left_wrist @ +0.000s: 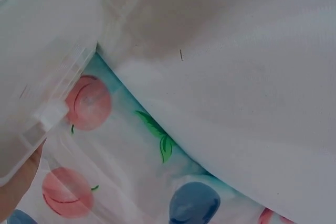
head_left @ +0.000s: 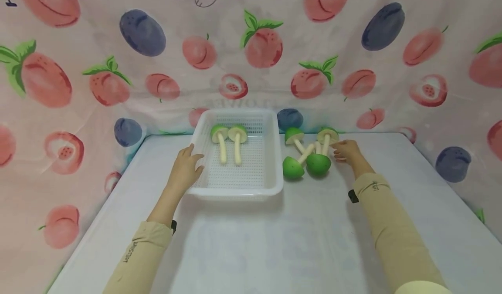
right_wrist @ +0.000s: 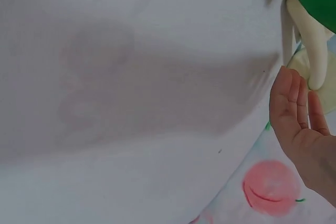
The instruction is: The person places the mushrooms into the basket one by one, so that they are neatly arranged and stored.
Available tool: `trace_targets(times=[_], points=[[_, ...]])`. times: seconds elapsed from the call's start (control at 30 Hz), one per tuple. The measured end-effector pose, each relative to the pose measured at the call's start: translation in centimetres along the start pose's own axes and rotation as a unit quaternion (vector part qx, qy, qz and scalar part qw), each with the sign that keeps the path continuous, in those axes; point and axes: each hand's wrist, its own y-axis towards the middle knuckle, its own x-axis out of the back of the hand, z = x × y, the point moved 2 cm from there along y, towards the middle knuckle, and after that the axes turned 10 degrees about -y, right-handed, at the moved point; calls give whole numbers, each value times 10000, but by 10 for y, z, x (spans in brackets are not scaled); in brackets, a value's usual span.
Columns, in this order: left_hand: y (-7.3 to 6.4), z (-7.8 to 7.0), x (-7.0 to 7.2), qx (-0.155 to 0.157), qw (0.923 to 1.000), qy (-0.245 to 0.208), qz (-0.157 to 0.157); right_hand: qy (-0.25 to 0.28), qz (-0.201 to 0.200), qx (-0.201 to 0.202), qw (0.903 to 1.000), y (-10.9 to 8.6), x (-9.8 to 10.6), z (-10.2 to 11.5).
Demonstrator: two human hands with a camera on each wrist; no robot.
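Note:
Two toy mushrooms with green caps and pale stems, one of them the left mushroom [head_left: 222, 150], lie side by side in a white plastic basket [head_left: 235, 192]. My left hand [head_left: 184, 167] rests at the basket's left rim, fingers loosely spread; the left wrist view shows only part of it by the basket wall [left_wrist: 21, 153]. Right of the basket, several more green mushrooms lie in a cluster, including a front one [head_left: 318, 165]. My right hand [head_left: 348, 151] reaches the back right mushroom [head_left: 327, 136], its fingers relaxed beside the cap and stem; contact is unclear.
The white table [head_left: 251, 241] carries the basket and mushrooms. A fruit-printed cloth [head_left: 251, 37] hangs behind the table and along its sides, close behind the basket and the cluster.

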Motion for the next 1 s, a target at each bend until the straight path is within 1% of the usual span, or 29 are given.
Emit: trace_targets(times=[0.1,0.23,0.33,0.5,0.63,0.8,0.9,1.0], points=[[0,0,0,10,10000,9,21,17,218,-53,9997,0,-3,-4],[1,0,0,6,10000,-4,51,-51,311,-85,9995,1,-6,-7],[2,-2,1,13,10000,-55,34,-61,229,-168,9996,4,-10,-7],[3,-3,1,66,9999,-118,-7,-255,5,-313,9992,16,-15,-9],[2,-2,0,84,9999,-108,22,-321,-20,-388,9987,21,-19,-11],[-1,0,3,79,9999,-87,2,-448,-45,-279,9986,23,-24,-10],[-1,1,5,74,9999,-85,-22,-432,0,-191,9989,25,-27,-7],[1,0,6,63,9999,-104,-10,-316,104,-279,9991,28,-25,-6]])
